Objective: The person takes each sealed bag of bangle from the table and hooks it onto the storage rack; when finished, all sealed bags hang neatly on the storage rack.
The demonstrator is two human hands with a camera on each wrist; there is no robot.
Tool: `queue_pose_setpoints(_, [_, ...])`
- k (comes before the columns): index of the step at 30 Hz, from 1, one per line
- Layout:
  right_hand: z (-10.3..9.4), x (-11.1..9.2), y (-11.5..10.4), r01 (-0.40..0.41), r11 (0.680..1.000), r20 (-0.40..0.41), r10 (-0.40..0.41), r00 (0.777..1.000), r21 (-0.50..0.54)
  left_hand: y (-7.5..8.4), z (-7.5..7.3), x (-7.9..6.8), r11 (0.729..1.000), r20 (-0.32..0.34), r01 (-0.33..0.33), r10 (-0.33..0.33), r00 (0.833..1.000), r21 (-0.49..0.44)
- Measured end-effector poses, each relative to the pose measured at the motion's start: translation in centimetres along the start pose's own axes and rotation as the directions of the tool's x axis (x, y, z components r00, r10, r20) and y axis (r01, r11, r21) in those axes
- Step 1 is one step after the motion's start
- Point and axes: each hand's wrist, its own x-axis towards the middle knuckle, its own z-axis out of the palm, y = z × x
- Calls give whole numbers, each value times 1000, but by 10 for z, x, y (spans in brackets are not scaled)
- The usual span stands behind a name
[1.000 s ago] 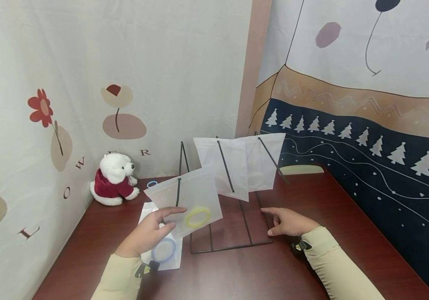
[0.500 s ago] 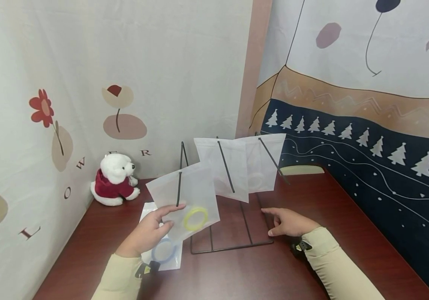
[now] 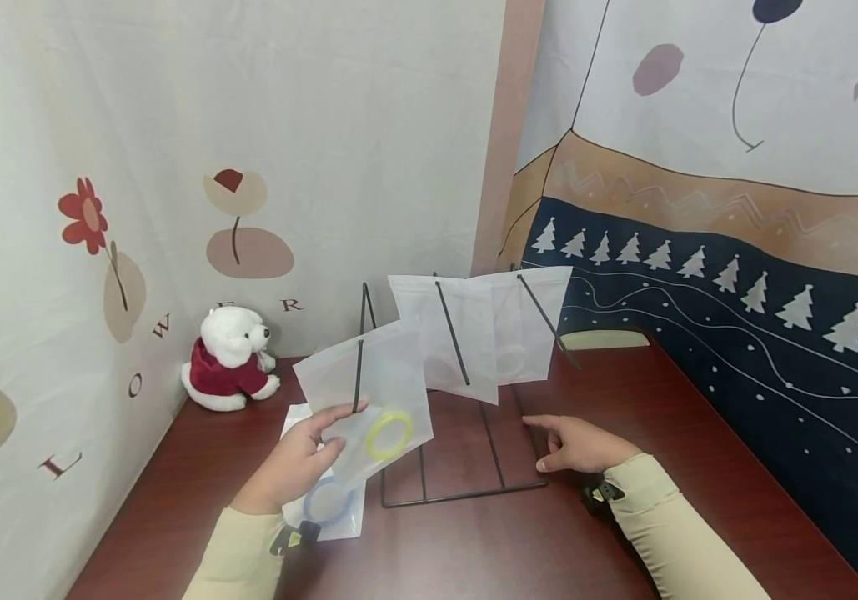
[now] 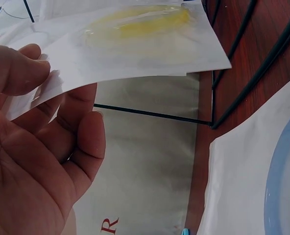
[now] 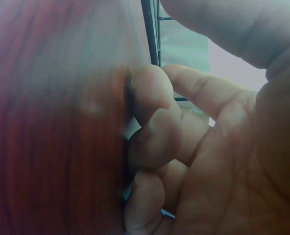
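Observation:
My left hand (image 3: 289, 462) pinches the lower left edge of a frosted plastic bag (image 3: 391, 358). In the left wrist view the thumb lies on top of the bag (image 4: 69, 56) and fingers lie beneath it. A yellow ring (image 3: 388, 435) shows inside. The bag hangs tilted on the left prong of a black wire rack (image 3: 466, 497). Beside the rack's base, my right hand (image 3: 586, 444) rests on the table, index finger extended at the side bar. The right wrist view shows its other fingers loosely curled on the wood, gripping nothing.
Two more frosted bags, one in the middle (image 3: 421, 333) and one at the right (image 3: 519, 333), hang on the rack. A flat bag (image 3: 353, 521) with a blue ring (image 3: 307, 504) lies under my left hand. A plush bear (image 3: 226, 358) sits at the back left.
The bag with the yellow ring has slid back along its prong and shifted slightly up and left, my left fingers rising a little with it. My right hand has stayed put.

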Motion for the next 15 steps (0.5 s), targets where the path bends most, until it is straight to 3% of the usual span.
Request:
queue_pose_setpoints(9, [0, -1, 0, 5, 1000, 2, -5, 1000, 5, 2, -2, -1, 999, -3, 40, -40, 999, 13])
queue_pose_setpoints(15, [0, -1, -1, 10, 1000, 4, -10, 1000, 7, 1, -2, -1, 1000, -15, 21, -21, 1000, -15])
